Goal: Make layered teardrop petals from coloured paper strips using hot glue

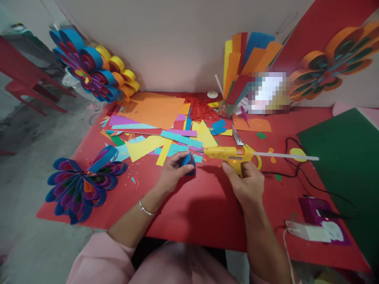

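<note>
My left hand (174, 169) is closed on a small blue folded paper piece (188, 161), pinched between thumb and fingers over the red sheet (201, 205). My right hand (247, 179) grips the handle of a yellow glue gun (231, 153). The gun lies level with its nozzle pointing left at the blue piece, and a white glue stick (286, 156) juts out of its back to the right. A finished blue and purple paper flower (79, 185) lies to the left of my left hand.
Loose coloured paper strips and sheets (166, 130) cover the far middle. Scissors (237, 137) lie behind the gun. Paper flowers (91, 69) lean on the wall; a cup of strips (245, 67) stands at the back. A green sheet (346, 165), black cable (299, 173) and socket box (322, 219) sit right.
</note>
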The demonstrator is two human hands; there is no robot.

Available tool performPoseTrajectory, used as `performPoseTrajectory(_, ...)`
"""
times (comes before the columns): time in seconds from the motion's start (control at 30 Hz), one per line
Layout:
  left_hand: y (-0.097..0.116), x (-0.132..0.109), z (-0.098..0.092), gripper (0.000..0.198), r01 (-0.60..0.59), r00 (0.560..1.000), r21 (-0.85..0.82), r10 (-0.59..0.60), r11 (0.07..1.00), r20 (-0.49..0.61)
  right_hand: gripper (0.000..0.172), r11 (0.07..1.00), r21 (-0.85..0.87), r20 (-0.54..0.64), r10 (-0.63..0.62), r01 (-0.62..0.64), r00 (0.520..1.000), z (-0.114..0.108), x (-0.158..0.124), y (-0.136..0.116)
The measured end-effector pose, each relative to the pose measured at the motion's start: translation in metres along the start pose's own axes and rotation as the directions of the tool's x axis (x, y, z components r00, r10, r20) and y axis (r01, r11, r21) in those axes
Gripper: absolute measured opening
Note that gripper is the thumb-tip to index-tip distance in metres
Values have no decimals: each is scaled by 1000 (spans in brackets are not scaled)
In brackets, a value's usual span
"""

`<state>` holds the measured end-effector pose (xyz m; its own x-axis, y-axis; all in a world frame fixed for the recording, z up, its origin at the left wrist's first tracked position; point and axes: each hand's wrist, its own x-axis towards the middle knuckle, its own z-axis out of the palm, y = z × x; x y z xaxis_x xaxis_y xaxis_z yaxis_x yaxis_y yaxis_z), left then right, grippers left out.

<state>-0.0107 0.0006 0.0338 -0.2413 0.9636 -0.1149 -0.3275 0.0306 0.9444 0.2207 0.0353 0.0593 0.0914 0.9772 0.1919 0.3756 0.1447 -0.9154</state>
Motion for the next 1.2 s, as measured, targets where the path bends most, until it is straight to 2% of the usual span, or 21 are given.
performPoseTrajectory(0.1,-1,-2,1,54,130,991,-138,-122,982,59,40,999,-12,3,-48,48,999,1,-2,-2)
performPoseTrajectory(0.2,1,-3,3,55,172,982,-207,-151,963,110,39,997,-21,21,-73,73,997,2,-4,-3)
performPoseTrajectory(0.33,2,-3,5,52,181,977,-237,-148,955,150,35,997,-18,49,-78,79,996,2,-7,-2)
performPoseTrajectory(0.73,-1,-5,5,52,230,970,-240,-202,943,136,26,991,-35,70,-128,131,989,-1,-6,-12)
performPoseTrajectory(1.0,5,-7,12,50,231,964,-237,-189,944,185,29,989,-83,54,-117,121,992,0,-5,-9)
performPoseTrajectory(1.2,6,-7,10,52,226,967,-222,-191,949,167,30,988,-86,40,-122,126,992,-1,-4,-11)
